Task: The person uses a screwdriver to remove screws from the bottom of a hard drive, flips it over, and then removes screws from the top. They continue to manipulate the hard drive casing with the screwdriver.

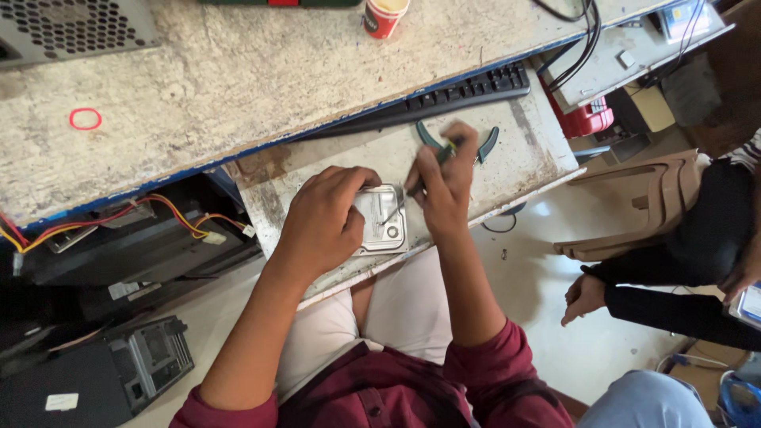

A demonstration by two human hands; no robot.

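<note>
Worn pull-out shelf (523,154) held a silver hard drive (386,226) close to its near edge, little room around it. Left hand (325,218) curled over the drive, gripping it; right hand (444,182) pinched a screwdriver (400,204) onto its lid. Beyond lay pliers (483,147), keyboard (468,89), then the counter (238,71).

Your hard drive (383,222) shows smooth, dully shining metal. The bench (238,71) under you looks rough, chipped and matt; the keyboard (460,91) is matt black plastic.

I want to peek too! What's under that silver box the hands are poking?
The silver hard drive lies on the pull-out shelf, steadied by the left hand. The right hand holds a screwdriver on it. Its underside is hidden.
</note>
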